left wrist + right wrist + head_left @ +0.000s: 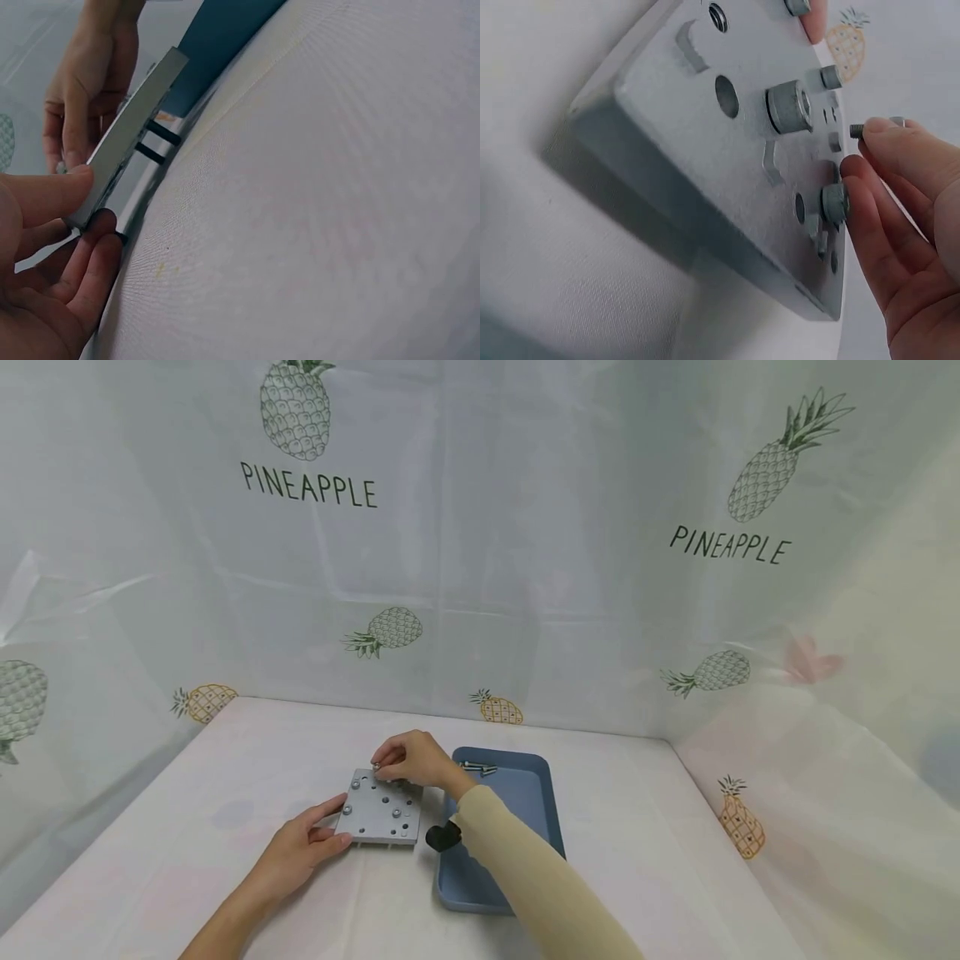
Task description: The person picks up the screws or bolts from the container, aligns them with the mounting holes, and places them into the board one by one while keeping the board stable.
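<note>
A silver metal plate (375,822) with several holes lies on the table, and socket-head bolts (788,106) stand in some of the holes. Dark bolt shanks (163,133) stick out beneath it in the left wrist view. My left hand (296,852) holds the plate by its left edge, thumb near the front corner. Over the far part of the plate, my right hand (412,760) pinches a small bolt (857,131) between thumb and fingers. The bolt's threaded end pokes out past the thumb, apart from the plate's face in the right wrist view.
A blue tray (521,789) sits just right of the plate, partly under the right forearm. Several loose bolts (480,767) lie at its far end. A black wrist-worn piece (443,837) hangs at the right wrist. A pineapple-print sheet (525,568) rises behind the table.
</note>
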Demonstrator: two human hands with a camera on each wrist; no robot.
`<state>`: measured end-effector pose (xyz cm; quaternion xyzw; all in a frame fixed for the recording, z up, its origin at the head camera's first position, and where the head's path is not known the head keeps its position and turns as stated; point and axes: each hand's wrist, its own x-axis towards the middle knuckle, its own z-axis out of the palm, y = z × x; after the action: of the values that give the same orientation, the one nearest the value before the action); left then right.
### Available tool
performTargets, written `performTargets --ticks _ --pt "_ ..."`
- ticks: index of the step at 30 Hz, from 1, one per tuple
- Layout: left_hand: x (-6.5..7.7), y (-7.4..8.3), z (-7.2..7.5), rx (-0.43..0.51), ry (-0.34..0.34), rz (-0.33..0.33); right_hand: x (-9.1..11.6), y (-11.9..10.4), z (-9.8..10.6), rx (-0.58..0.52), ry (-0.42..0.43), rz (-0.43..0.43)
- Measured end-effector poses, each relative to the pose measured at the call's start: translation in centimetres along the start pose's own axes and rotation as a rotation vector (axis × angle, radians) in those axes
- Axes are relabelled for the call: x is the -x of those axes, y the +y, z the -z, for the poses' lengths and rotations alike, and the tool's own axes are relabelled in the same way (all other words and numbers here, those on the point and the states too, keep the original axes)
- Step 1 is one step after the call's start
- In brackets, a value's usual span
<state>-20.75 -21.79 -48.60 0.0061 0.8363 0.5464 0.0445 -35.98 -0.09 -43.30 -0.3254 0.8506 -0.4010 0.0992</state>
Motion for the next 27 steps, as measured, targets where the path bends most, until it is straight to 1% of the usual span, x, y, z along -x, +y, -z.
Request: performTargets --ticks 2,7,11,27 --pt "0.02 -0.01 0.00 0.002 0.002 -0.002 -0.17 -0.09 -0.23 0.006 0.002 -0.003" --pt "0.04 -0.01 -0.02 -0.027 0.014 -0.006 -0.49 -0.46 -0.60 0.001 -0.003 -0.017" --pt "0.07 0.04 -0.04 -0.007 0.012 -0.008 -0.69 -0.70 -0.75 0.001 -0.003 -0.030" --pt "-0.01 -0.20 -0.17 0.031 0.015 -0.006 -0.87 -0.86 -1.09 0.032 -0.017 -0.009"
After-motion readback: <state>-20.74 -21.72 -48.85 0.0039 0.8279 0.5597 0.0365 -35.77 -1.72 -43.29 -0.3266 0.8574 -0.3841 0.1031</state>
